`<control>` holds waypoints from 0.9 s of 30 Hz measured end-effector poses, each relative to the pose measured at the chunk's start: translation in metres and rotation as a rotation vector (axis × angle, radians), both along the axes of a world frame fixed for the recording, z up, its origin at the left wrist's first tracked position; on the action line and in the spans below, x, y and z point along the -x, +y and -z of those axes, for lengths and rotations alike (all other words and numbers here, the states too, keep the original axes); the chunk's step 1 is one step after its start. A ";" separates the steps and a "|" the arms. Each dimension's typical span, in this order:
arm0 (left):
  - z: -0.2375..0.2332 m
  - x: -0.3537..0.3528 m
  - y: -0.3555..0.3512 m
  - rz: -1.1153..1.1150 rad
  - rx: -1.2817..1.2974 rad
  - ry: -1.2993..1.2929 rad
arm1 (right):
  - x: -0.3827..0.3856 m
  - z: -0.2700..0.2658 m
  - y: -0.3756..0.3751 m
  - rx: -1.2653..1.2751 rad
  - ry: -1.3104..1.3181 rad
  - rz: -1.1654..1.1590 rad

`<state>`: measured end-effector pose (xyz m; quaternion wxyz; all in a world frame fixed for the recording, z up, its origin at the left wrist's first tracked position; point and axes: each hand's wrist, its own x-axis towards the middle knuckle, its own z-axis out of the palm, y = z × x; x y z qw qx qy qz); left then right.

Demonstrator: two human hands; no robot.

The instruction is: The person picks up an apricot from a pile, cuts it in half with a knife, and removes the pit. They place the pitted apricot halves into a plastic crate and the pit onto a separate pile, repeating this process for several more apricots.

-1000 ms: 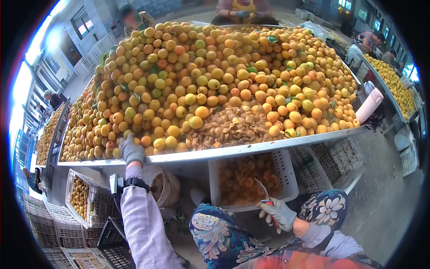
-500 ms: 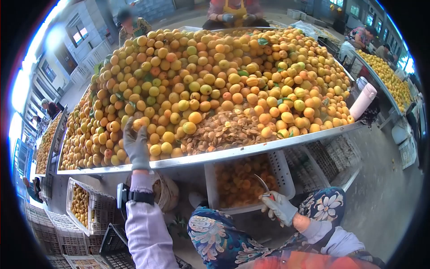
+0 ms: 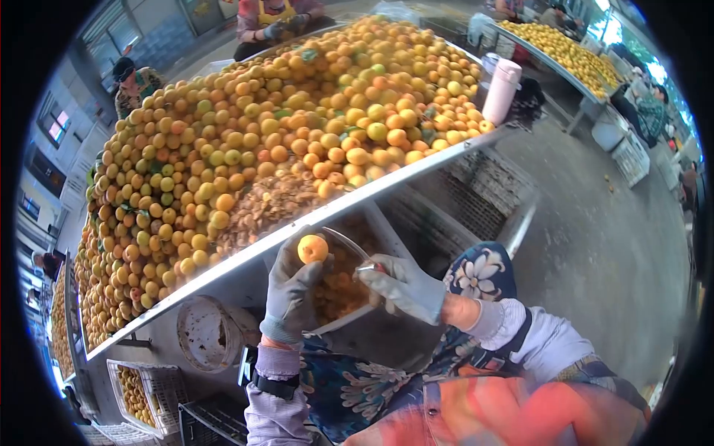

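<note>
My gloved left hand [image 3: 291,286] is closed around an apricot [image 3: 312,249], held up at the table's near rim. Beside it, my gloved right hand [image 3: 405,286] grips a small curved knife [image 3: 343,239], whose thin blade points left toward the fruit. Below both hands stands a white crate [image 3: 383,227] with orange fruit pieces [image 3: 338,293] in it, partly covered by the hands. A broad heap of apricots [image 3: 223,149] fills the metal-edged table [image 3: 193,286]. Near the rim lies a pile of brown pits [image 3: 271,201].
A pink bottle [image 3: 502,93] stands at the table's right corner. On the floor are a white bucket [image 3: 208,334], a crate of apricots [image 3: 141,394] and stacked crates [image 3: 483,193]. Across the table sits a person in a yellow apron [image 3: 275,18]; others work at nearby tables.
My left hand has come back from the heap with an apricot, to just left of the knife. My right hand has risen with the knife. The view has turned to the right.
</note>
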<state>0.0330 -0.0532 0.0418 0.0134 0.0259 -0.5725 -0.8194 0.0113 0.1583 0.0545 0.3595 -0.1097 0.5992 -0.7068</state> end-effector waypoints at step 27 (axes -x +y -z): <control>0.025 0.008 0.033 0.231 -0.111 -0.034 | 0.010 -0.005 0.028 -0.354 0.271 -0.086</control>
